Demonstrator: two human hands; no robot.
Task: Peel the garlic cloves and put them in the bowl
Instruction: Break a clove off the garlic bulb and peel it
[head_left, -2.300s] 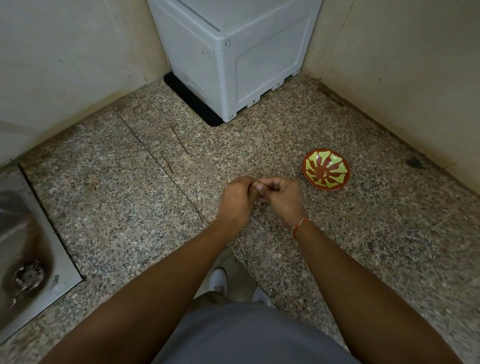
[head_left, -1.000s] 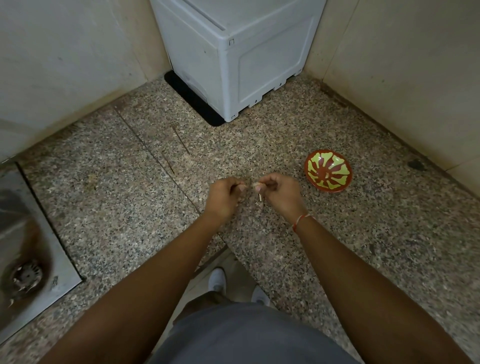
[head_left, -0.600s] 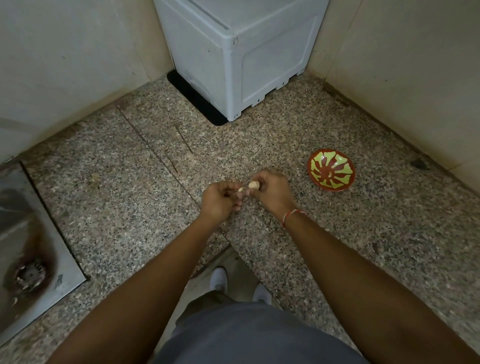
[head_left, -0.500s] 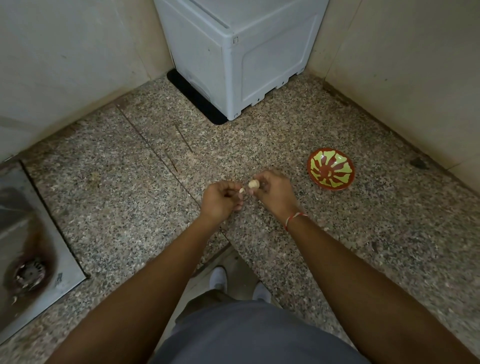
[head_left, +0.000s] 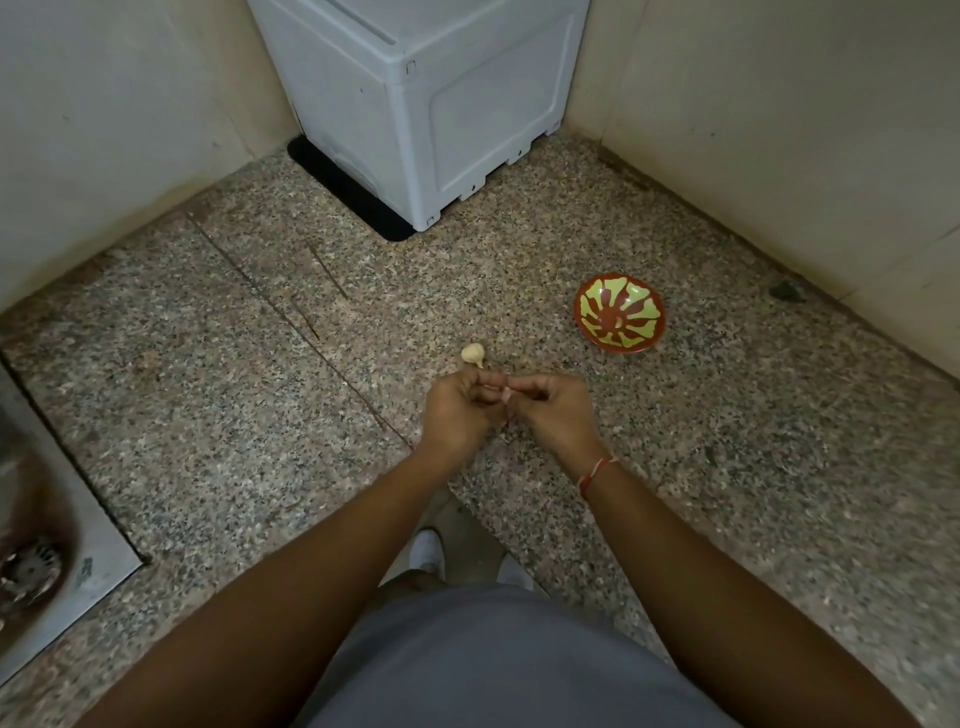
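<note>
A garlic bulb (head_left: 473, 354) is held up by its stem in the pinched left hand (head_left: 460, 410), a small piece is pinched by the right hand (head_left: 550, 410), and the bowl (head_left: 620, 314) is seen up-right, nearer the right.

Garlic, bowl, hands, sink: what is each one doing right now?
Garlic: on the counter, just beyond the left hand.
Bowl: upright on the counter, no cloves inside.
Left hand: fingers curled, contents hidden.
Right hand: pinching something small and pale.
Sink: stained, its drain uncovered.
</note>
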